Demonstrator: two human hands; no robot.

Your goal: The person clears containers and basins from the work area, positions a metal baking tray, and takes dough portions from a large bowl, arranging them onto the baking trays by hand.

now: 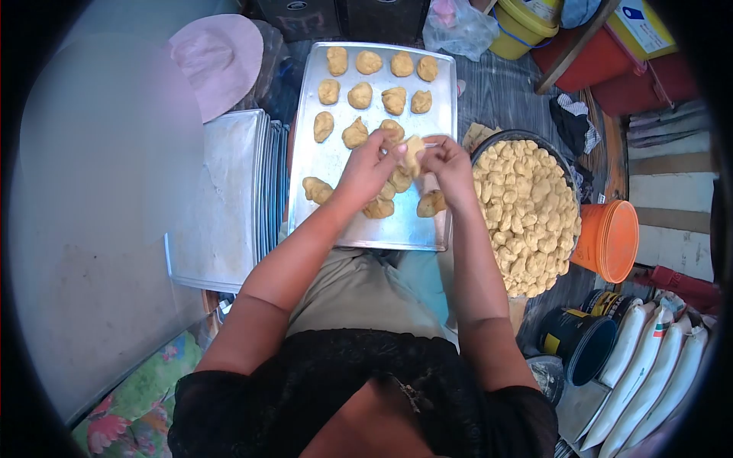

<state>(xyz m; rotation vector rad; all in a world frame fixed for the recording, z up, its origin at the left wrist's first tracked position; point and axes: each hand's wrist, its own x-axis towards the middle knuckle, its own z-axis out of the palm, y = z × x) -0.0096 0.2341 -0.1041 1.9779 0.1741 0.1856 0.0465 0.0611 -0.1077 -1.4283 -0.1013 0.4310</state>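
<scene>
Between my two hands is a piece of dough (413, 156), raised above a metal baking tray (305, 221). My left hand (370, 164) pinches its left side, fingers closed. My right hand (449, 164) grips its right side, also closed and slightly blurred. Rows of tan dough balls (360, 95) sit spaced apart on the far part of the tray. Nearer me, several looser dough lumps (379, 208) lie beneath and beside my hands, partly hidden by them. One more lump (431, 204) rests under my right wrist, near the tray's right edge.
A big round basin (574, 179) heaped with dough pieces stands right of the tray. Stacked metal trays (217, 191) and a pink hat (217, 61) are on the left. An orange bucket (617, 240), dark buckets (584, 343) and white sacks (649, 366) line the right side.
</scene>
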